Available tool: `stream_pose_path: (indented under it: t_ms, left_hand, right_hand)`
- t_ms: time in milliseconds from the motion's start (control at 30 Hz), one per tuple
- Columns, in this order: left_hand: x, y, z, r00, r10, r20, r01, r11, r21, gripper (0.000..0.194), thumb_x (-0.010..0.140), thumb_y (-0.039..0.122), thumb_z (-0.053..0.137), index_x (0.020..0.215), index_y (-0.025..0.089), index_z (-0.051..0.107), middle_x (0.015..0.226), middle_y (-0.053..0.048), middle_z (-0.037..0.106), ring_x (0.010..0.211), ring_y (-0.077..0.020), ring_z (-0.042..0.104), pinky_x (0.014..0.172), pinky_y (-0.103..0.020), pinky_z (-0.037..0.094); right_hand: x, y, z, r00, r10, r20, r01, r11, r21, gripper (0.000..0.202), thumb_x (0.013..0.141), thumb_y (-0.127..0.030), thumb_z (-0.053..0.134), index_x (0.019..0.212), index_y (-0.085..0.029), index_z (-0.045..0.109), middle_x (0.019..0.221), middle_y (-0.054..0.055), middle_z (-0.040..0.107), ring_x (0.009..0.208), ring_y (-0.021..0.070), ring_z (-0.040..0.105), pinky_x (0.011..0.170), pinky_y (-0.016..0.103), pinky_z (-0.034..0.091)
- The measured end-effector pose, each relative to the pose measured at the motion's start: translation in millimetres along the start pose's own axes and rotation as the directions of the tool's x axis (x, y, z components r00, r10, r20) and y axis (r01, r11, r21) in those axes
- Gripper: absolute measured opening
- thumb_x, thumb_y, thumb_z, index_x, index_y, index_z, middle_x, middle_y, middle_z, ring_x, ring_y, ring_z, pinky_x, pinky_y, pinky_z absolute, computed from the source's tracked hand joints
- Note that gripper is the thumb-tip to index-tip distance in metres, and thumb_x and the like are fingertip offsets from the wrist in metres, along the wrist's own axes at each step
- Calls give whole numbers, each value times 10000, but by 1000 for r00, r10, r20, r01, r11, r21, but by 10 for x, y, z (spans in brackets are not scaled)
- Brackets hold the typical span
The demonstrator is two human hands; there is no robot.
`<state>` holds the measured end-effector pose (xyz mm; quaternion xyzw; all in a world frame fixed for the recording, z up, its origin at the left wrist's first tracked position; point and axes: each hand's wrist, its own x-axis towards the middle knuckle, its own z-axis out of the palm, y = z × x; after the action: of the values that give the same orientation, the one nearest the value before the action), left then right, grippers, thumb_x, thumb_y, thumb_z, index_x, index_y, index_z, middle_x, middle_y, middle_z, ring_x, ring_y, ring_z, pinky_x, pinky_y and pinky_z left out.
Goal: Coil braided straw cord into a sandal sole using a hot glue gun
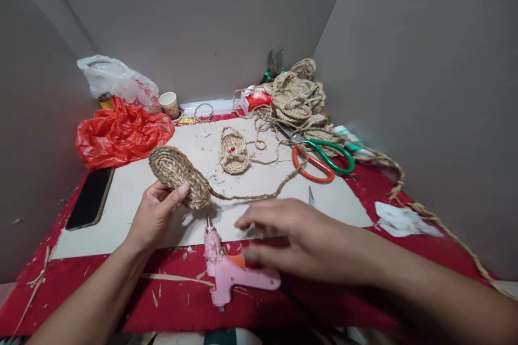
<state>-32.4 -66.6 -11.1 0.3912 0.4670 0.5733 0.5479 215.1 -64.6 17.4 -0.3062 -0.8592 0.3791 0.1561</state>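
Observation:
My left hand point(152, 213) is closed on a braided straw sole point(175, 170), thumb on its face and fingers behind it. The sole is a long oval of coiled cord, held tilted above the white board. From its right end a loose straw cord point(251, 197) runs right towards the scissors. My right hand point(297, 237) hovers just above a pink hot glue gun point(224, 272), fingers apart and slightly blurred, with nothing seen in them. The glue gun lies at the board's front edge, its nozzle pointing towards the sole.
A small woven straw slipper point(234, 153) sits mid-board. Scissors point(318, 159) with green and orange handles lie right, before a heap of braided straw point(297, 97). A phone point(89, 198), red plastic bag point(121, 135) and paper cup point(169, 104) stand left. Crumpled tissue point(404, 220) lies right.

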Motion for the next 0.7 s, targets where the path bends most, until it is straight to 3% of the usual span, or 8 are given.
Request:
stream_pose_path:
  t_ms: [100,167,333,467,600,700]
  left_hand:
    - [-38,6,-19,999,4,46,-7,997,76,164,709,237,790,831,138,742,795,-53,736,709,-156,650,714,-256,514]
    - [-61,8,-24,997,-2,72,-6,994,109,173,717,247,784,846,138,743,813,-66,744,722,-168,659,726,-265,515]
    - [-78,-9,-29,993,13,117,-34,983,179,175,747,256,763,882,146,747,855,-68,756,758,-175,667,751,-267,521]
    - [-64,-30,-43,991,11,135,-40,976,214,170,762,263,752,893,155,749,838,-48,758,741,-153,660,713,-231,515]
    - [-43,-47,-52,989,-7,147,-24,977,212,146,775,271,742,871,161,743,836,-37,760,726,-140,654,700,-222,511]
    - [-19,-65,-56,992,-26,123,3,982,188,167,779,269,740,910,166,747,860,-41,763,748,-142,661,728,-232,517]
  right_hand:
    - [191,10,-50,951,101,-292,-21,963,267,192,885,-270,566,933,-128,686,801,33,680,667,118,589,605,230,445]
    - [354,37,-43,926,156,-345,5,906,423,172,849,-276,607,868,-122,681,684,-4,637,587,96,550,543,212,426]
    - [650,95,-13,954,207,-216,-12,749,662,199,749,-309,727,776,-122,667,654,-30,634,511,53,508,512,188,428]
    - [733,150,-14,973,197,-117,-59,709,703,288,677,-372,795,717,-123,656,529,-60,578,461,52,491,478,183,407]
    - [773,221,-17,982,180,-52,-86,681,727,326,666,-416,800,707,-132,645,565,-43,608,463,58,514,472,189,416]
    - [799,273,-16,984,172,-48,-81,666,741,272,692,-364,790,755,-138,654,578,-56,603,480,47,511,487,176,410]
